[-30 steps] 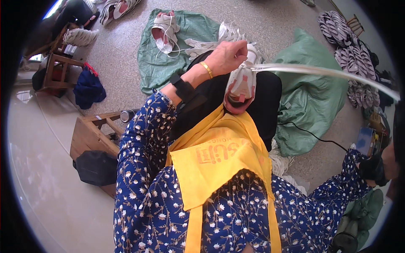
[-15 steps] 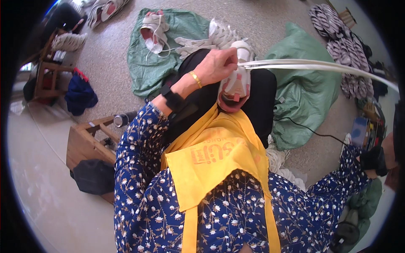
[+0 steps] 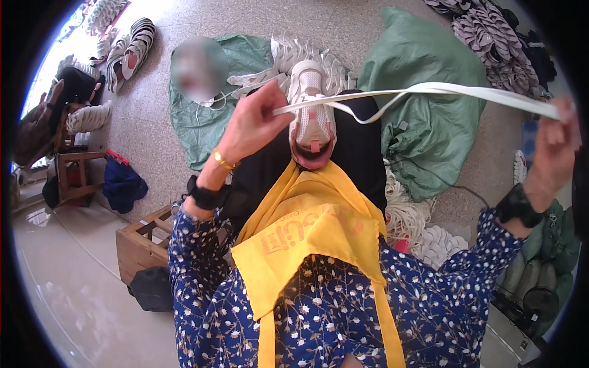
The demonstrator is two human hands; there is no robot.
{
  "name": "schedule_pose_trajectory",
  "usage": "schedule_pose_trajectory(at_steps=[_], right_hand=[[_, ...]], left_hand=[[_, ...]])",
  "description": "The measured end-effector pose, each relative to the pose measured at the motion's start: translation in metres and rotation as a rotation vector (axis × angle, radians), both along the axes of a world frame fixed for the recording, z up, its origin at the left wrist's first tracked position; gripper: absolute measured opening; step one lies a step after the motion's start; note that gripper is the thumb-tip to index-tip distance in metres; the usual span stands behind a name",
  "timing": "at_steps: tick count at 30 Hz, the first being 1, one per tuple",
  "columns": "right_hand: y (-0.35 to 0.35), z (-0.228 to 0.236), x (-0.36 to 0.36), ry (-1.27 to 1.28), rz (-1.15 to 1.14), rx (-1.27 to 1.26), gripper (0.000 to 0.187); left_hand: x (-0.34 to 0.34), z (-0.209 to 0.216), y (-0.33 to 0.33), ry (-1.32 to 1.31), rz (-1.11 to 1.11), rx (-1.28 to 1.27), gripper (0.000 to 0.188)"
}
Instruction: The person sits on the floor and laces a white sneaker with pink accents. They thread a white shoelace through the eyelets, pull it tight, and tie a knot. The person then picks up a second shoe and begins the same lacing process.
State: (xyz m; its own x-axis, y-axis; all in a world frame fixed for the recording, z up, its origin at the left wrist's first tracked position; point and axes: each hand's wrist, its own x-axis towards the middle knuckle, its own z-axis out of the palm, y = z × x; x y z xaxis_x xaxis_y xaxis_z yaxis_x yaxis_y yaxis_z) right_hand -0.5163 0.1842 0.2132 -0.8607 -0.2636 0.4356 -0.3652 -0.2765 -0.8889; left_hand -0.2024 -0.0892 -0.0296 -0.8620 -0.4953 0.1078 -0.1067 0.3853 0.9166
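Observation:
A white and pink shoe rests on my lap, its pink-lined opening toward me, above the yellow apron. Across it runs a flat white shoelace, stretched out to the right with one strand sagging in a loop. Just left of the shoe, my left hand pinches the lace between thumb and fingers. Far out at the right rim, my right hand grips the lace's other end; its fingertips are partly blurred.
A green sack bulges at the right, with a heap of white laces nearer me. Beyond my knees, white shoe uppers lie beside a green sheet. A wooden stool stands at left; stacked uppers sit far right.
My left hand has moved left and a little nearer, off the shoe, drawing the lace with it. My right hand has come into clearer view at the right. The lace strands now spread apart.

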Motion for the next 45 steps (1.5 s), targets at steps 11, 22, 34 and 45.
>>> schedule_pose_trajectory(at_steps=[11, 22, 34, 45], right_hand=[[-0.034, -0.214, 0.063, -0.159, 0.554, 0.869, 0.022], [-0.108, -0.257, 0.099, 0.402, 0.638, 0.779, 0.011], [-0.104, -0.248, 0.115, 0.177, 0.598, 0.8, 0.011], [-0.132, -0.255, 0.111, 0.38, 0.556, 0.725, 0.011]], left_hand=[[0.114, 0.005, -0.082, -0.185, 0.34, 0.392, 0.022], [0.095, -0.018, -0.06, -0.29, 0.536, -0.48, 0.014], [-0.052, -0.039, 0.001, 0.007, 0.153, -0.292, 0.016], [-0.055, -0.045, -0.004, 0.01, 0.159, -0.339, 0.02]])
